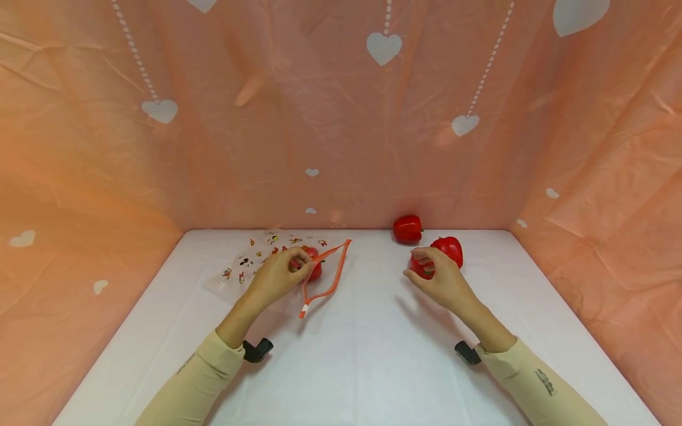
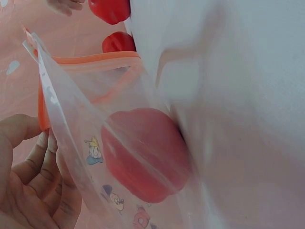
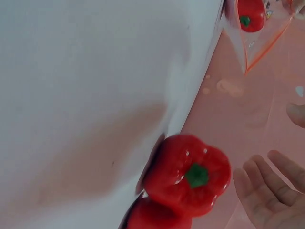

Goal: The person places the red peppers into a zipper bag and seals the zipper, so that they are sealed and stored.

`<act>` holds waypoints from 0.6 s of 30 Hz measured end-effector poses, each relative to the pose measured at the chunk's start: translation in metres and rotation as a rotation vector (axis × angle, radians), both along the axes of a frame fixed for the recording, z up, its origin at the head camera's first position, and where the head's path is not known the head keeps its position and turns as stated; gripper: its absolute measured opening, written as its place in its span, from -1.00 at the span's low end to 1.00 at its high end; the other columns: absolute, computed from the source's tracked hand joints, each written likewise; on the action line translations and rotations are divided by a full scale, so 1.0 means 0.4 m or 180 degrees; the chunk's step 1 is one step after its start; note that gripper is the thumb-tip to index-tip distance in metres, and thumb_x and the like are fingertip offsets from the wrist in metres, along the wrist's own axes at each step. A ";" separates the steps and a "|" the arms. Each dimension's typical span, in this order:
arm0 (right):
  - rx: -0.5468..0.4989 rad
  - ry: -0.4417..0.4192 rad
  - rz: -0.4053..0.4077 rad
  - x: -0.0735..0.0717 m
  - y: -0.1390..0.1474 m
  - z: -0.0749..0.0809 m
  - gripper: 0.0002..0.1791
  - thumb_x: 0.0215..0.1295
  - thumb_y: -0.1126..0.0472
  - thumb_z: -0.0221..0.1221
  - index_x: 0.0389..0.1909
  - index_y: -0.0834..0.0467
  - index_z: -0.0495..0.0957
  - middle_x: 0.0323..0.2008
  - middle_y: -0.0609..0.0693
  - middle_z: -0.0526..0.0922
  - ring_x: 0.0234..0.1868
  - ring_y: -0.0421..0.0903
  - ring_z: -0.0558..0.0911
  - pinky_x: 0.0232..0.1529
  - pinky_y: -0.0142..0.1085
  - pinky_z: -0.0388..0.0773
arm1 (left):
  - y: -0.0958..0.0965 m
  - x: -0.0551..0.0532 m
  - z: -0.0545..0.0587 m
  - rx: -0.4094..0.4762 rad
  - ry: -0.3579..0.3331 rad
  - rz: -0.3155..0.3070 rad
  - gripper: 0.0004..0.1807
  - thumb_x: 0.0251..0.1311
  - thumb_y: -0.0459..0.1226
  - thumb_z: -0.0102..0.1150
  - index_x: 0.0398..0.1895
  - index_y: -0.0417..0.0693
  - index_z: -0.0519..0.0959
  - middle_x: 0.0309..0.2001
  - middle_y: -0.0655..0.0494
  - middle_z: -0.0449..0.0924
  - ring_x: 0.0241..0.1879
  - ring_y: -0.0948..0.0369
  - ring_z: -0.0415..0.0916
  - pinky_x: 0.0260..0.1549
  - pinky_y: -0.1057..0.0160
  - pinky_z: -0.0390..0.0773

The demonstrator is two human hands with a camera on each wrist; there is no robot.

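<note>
A clear zip bag (image 1: 234, 278) with cartoon prints and an orange zip edge (image 1: 337, 284) lies on the left of the table, its mouth spread toward the right. My left hand (image 1: 282, 272) pinches that edge between thumb and fingers. Inside the bag is a red bell pepper (image 2: 147, 155), seen through the plastic. My right hand (image 1: 439, 277) hovers over a red bell pepper (image 1: 420, 269), partly covering it in the head view. In the right wrist view, its fingers (image 3: 274, 191) are spread beside a bell pepper with a green stem (image 3: 195, 175), with a gap between them.
Another red bell pepper (image 1: 450, 249) sits just behind the right hand. One more bell pepper (image 1: 408, 229) lies at the back edge of the white table (image 1: 351, 367). Orange cloth (image 1: 330, 130) with hearts hangs behind and at both sides.
</note>
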State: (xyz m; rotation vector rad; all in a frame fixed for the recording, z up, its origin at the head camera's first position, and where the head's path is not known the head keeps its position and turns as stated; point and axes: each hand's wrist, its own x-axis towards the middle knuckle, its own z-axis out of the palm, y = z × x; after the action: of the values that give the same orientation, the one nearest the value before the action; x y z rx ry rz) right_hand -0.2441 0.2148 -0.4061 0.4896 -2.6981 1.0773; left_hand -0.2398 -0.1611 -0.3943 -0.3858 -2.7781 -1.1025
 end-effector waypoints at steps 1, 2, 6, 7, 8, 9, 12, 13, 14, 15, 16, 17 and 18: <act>0.0028 0.0013 -0.0038 0.000 0.005 0.000 -0.36 0.33 0.12 0.49 0.34 0.25 0.52 0.22 0.25 0.64 0.16 0.22 0.65 0.14 0.16 0.68 | 0.000 0.000 0.000 -0.0002 -0.0002 0.0000 -0.88 0.45 -0.15 0.37 -0.11 0.02 0.71 -0.20 0.16 0.77 -0.24 0.18 0.61 -0.26 0.15 0.55; 0.0050 0.0021 -0.0077 0.000 0.009 -0.001 -0.35 0.32 0.12 0.50 0.35 0.25 0.52 0.23 0.25 0.63 0.18 0.23 0.64 0.14 0.17 0.68 | 0.000 0.000 -0.001 -0.0006 -0.0006 -0.0001 -0.87 0.45 -0.15 0.37 -0.10 0.02 0.71 -0.20 0.16 0.77 -0.24 0.18 0.61 -0.26 0.15 0.55; 0.0142 0.0052 -0.0232 -0.004 0.023 -0.005 -0.34 0.32 0.11 0.50 0.35 0.24 0.51 0.25 0.24 0.61 0.23 0.24 0.58 0.14 0.22 0.66 | 0.000 0.000 -0.002 -0.0002 -0.0033 -0.0006 -0.86 0.45 -0.15 0.37 -0.09 0.01 0.70 -0.20 0.15 0.77 -0.24 0.18 0.60 -0.25 0.16 0.55; 0.0154 0.0064 -0.0271 -0.005 0.025 -0.006 -0.35 0.32 0.11 0.50 0.34 0.24 0.51 0.25 0.24 0.60 0.24 0.24 0.57 0.13 0.23 0.66 | 0.000 0.000 -0.002 -0.0007 -0.0034 -0.0008 -0.86 0.45 -0.15 0.37 -0.09 0.01 0.70 -0.19 0.15 0.77 -0.23 0.18 0.60 -0.25 0.16 0.55; 0.0167 0.0085 -0.0298 -0.007 0.027 -0.007 -0.36 0.32 0.11 0.49 0.34 0.25 0.52 0.24 0.25 0.60 0.24 0.25 0.56 0.13 0.24 0.66 | 0.000 0.000 -0.002 -0.0006 -0.0039 -0.0011 -0.86 0.45 -0.15 0.37 -0.09 0.01 0.70 -0.19 0.15 0.77 -0.24 0.18 0.60 -0.25 0.17 0.55; 0.0183 0.0114 -0.0317 -0.009 0.029 -0.008 -0.37 0.33 0.11 0.48 0.33 0.26 0.52 0.24 0.27 0.60 0.25 0.27 0.54 0.14 0.25 0.65 | 0.001 0.000 -0.002 -0.0005 -0.0040 -0.0013 -0.86 0.45 -0.16 0.37 -0.09 0.01 0.70 -0.19 0.15 0.77 -0.24 0.18 0.60 -0.25 0.17 0.55; 0.0227 0.0150 -0.0414 -0.013 0.035 -0.009 -0.37 0.32 0.12 0.49 0.32 0.27 0.52 0.24 0.29 0.59 0.27 0.30 0.51 0.12 0.27 0.65 | 0.002 0.000 -0.001 0.0003 -0.0030 -0.0025 -0.87 0.44 -0.17 0.38 -0.10 0.00 0.70 -0.19 0.14 0.77 -0.25 0.18 0.60 -0.27 0.17 0.55; 0.0244 0.0142 -0.0446 -0.014 0.037 -0.010 -0.36 0.31 0.12 0.49 0.32 0.27 0.51 0.24 0.29 0.58 0.28 0.31 0.50 0.11 0.28 0.66 | 0.002 0.001 0.000 0.0005 -0.0029 -0.0029 -0.87 0.44 -0.17 0.38 -0.10 0.00 0.70 -0.20 0.14 0.77 -0.25 0.17 0.59 -0.27 0.17 0.54; 0.0264 0.0136 -0.0475 -0.015 0.040 -0.010 -0.35 0.31 0.12 0.49 0.32 0.27 0.51 0.24 0.30 0.58 0.29 0.32 0.48 0.10 0.28 0.66 | 0.003 0.001 0.000 0.0008 -0.0031 -0.0028 -0.88 0.44 -0.17 0.38 -0.10 0.00 0.70 -0.21 0.14 0.76 -0.25 0.17 0.59 -0.27 0.17 0.54; 0.0286 0.0129 -0.0503 -0.015 0.041 -0.009 -0.34 0.31 0.11 0.49 0.33 0.28 0.50 0.25 0.30 0.57 0.29 0.33 0.48 0.09 0.28 0.66 | 0.003 0.002 0.001 0.0007 -0.0031 -0.0026 -0.88 0.44 -0.18 0.38 -0.11 0.00 0.70 -0.23 0.14 0.76 -0.25 0.17 0.59 -0.27 0.17 0.54; 0.0313 0.0114 -0.0544 -0.016 0.044 -0.009 -0.33 0.30 0.11 0.50 0.33 0.28 0.49 0.25 0.30 0.57 0.29 0.33 0.47 0.09 0.28 0.67 | 0.003 0.002 0.002 0.0008 -0.0033 -0.0025 -0.88 0.44 -0.18 0.38 -0.11 0.00 0.70 -0.24 0.14 0.75 -0.25 0.16 0.59 -0.27 0.16 0.54; 0.0333 0.0099 -0.0573 -0.017 0.045 -0.008 -0.32 0.29 0.10 0.50 0.33 0.29 0.49 0.24 0.31 0.57 0.28 0.33 0.47 0.08 0.28 0.67 | 0.004 0.003 0.003 0.0005 -0.0037 -0.0022 -0.88 0.44 -0.18 0.38 -0.10 0.00 0.70 -0.25 0.14 0.75 -0.25 0.16 0.59 -0.27 0.16 0.54; 0.0365 0.0088 -0.0598 -0.018 0.046 -0.008 -0.30 0.29 0.08 0.49 0.34 0.29 0.48 0.24 0.31 0.57 0.28 0.33 0.47 0.09 0.27 0.67 | 0.004 0.003 0.003 0.0002 -0.0038 -0.0019 -0.87 0.44 -0.17 0.38 -0.10 0.00 0.71 -0.24 0.14 0.75 -0.24 0.16 0.59 -0.26 0.16 0.55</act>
State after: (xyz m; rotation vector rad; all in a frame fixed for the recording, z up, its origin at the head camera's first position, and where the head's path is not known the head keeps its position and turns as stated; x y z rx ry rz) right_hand -0.2513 0.2333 -0.4093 0.2595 -2.7270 0.8639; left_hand -0.2386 -0.1594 -0.3931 -0.3890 -2.7886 -1.1108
